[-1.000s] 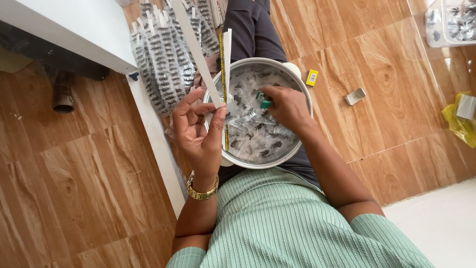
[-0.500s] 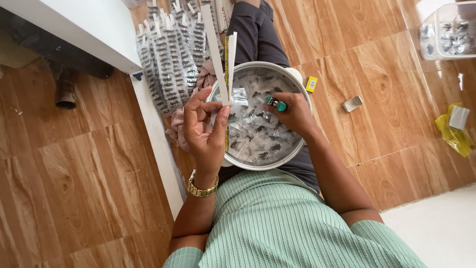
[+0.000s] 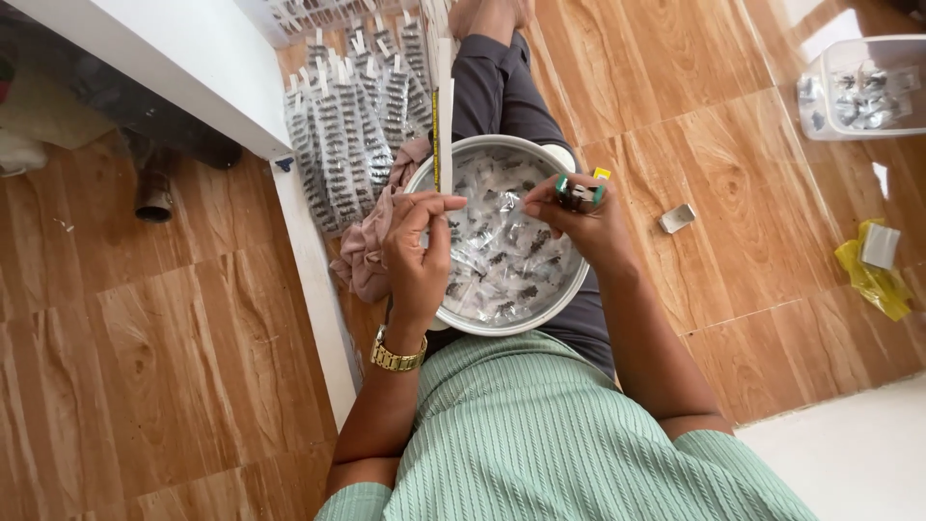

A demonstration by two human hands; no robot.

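Wood-patterned floor (image 3: 174,367) all around; metal bowl (image 3: 502,241) of small clear packets sits on the person's lap. Left hand (image 3: 420,256) grip pinched shut on a long white strip (image 3: 445,116) standing upright over the bowl. Right hand (image 3: 579,217) grip closed around a small green-ended stapler (image 3: 579,191) above the bowl's right rim.

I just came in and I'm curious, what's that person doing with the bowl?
A person sits on the wooden floor with a metal bowl of small clear packets on their lap. The left hand holds up a long white strip. The right hand grips a small green stapler. Finished strips of packets lie beside them.
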